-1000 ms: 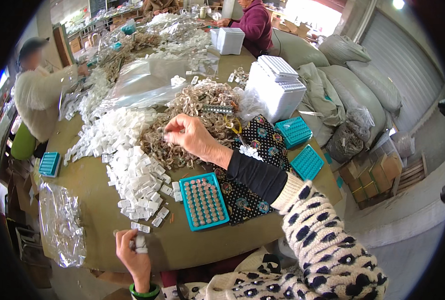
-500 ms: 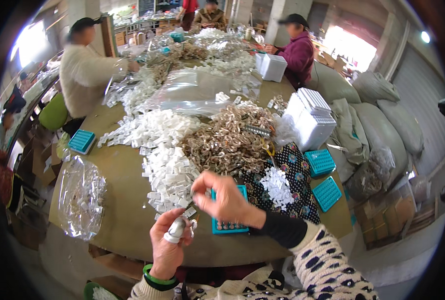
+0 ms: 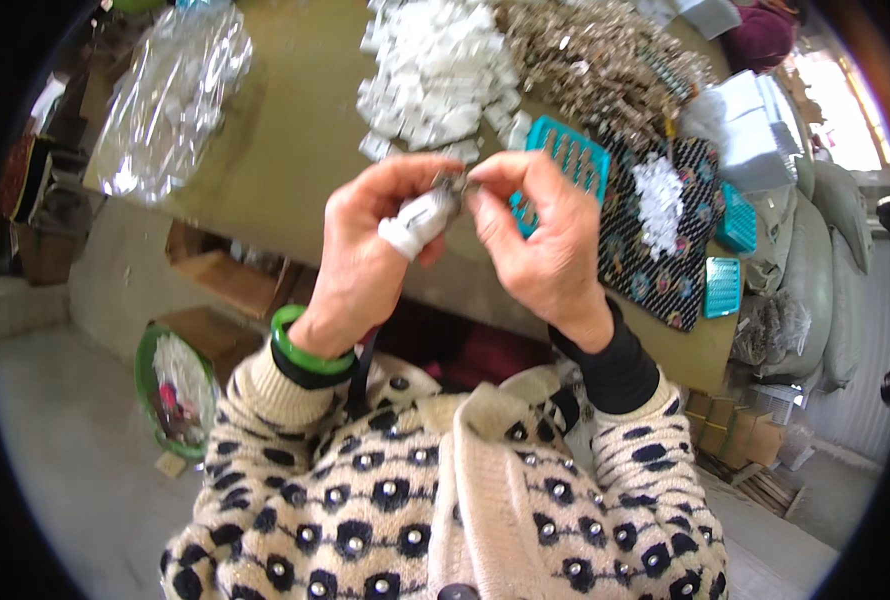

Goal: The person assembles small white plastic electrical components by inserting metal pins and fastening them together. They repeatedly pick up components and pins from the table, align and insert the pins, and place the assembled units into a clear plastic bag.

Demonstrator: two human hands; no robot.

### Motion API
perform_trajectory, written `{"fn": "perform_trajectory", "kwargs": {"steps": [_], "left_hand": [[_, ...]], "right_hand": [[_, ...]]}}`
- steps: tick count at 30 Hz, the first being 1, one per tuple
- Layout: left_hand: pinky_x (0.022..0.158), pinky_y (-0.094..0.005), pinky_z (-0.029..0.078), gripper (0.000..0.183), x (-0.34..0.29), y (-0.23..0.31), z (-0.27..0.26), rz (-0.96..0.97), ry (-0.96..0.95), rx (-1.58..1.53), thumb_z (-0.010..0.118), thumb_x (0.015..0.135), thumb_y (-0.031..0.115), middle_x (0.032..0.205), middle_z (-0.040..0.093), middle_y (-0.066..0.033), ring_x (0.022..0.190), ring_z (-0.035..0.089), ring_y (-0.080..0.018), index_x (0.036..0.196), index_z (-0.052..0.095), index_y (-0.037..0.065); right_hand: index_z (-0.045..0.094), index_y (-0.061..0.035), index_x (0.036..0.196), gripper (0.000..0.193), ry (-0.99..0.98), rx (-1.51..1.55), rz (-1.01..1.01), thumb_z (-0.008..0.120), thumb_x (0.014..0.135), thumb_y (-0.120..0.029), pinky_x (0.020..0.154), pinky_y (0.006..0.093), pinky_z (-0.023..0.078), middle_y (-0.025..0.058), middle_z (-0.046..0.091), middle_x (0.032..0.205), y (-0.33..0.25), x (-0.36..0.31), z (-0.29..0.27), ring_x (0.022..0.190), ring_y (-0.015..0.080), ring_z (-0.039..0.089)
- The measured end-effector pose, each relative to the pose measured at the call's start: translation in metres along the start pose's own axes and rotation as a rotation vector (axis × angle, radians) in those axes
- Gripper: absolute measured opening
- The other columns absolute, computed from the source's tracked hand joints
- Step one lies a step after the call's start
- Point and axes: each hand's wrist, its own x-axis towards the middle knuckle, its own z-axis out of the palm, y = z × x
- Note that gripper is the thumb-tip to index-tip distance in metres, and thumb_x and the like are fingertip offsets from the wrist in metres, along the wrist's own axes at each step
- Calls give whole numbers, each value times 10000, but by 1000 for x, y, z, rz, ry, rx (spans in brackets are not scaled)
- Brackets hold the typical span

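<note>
Small grey metallic piece: the small grey metallic piece [image 3: 453, 183] is between the two hands, at their fingertips.
Left hand: the left hand [image 3: 365, 225] lies on the piece's left, thumb and finger closed around it.
White wrapping: the white wrapping [image 3: 410, 232] is around a left finger, just below the piece; which finger, I cannot tell.
Right hand: the right hand [image 3: 543, 225] comes from the piece's right, thumb and forefinger tips pinching its edge.
Nearer hand: neither; both sets of fingertips meet there.
Long axis: too small and blurred to tell.
Green bangle: the green bangle [image 3: 303, 345] is around the left wrist.
Teal tray: the teal tray [image 3: 587, 165] lies just beyond the right hand, partly hidden by it, holding small round items.
White pile: the white pile [image 3: 435, 80] is straight ahead of the fingertips.
Patterned cloth: the patterned cloth [image 3: 655, 280] lies right of the tray, with white bits [image 3: 658, 205] on it.
Brown-silver heap: the brown-silver heap [image 3: 595, 75] is beyond the tray, right of the white pile.
</note>
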Motion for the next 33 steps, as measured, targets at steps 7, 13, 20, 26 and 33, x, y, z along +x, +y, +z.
{"fn": "perform_trajectory", "kwargs": {"steps": [7, 13, 20, 26, 33], "left_hand": [[566, -190, 452, 267, -2, 2, -1, -66, -74, -319, 665, 928, 102, 847, 663, -25, 677, 575, -61, 1171, 658, -7], [530, -221, 444, 179, -6, 0, -7, -278, -51, -459, 678, 927, 126, 803, 649, -45, 644, 564, -79, 1041, 664, -10], [534, -223, 448, 176, -6, -12, -1, -186, -7, -373, 709, 903, 121, 799, 658, -51, 621, 567, -82, 1007, 665, -14], [540, -227, 442, 228, -8, -18, -1, -204, 14, -197, 702, 907, 205, 766, 626, -34, 643, 565, -88, 1024, 662, 12], [544, -236, 436, 205, -16, -22, 3, -59, 59, -33, 686, 917, 223, 763, 621, -35, 648, 564, -97, 958, 648, 26]], "right_hand": [[647, 3, 921, 198, 80, -160, -283, 709, 769, 113, 673, 299, 503, 96, 650, 822, -1, -3, 9, 725, 217, 626], [654, 7, 912, 209, 97, -170, -265, 710, 747, 123, 645, 304, 497, 102, 643, 817, -2, -8, 12, 717, 224, 617], [633, -38, 863, 212, 82, -138, -161, 715, 715, 89, 622, 353, 455, 74, 592, 755, 10, -15, 12, 690, 255, 570], [622, -42, 846, 208, 68, -82, -108, 701, 707, 91, 609, 344, 450, 72, 584, 747, 18, -21, 10, 690, 249, 570], [577, -1, 846, 125, 68, 364, 198, 594, 803, 115, 666, 231, 443, 63, 615, 816, 10, -29, 16, 707, 100, 542]]}}
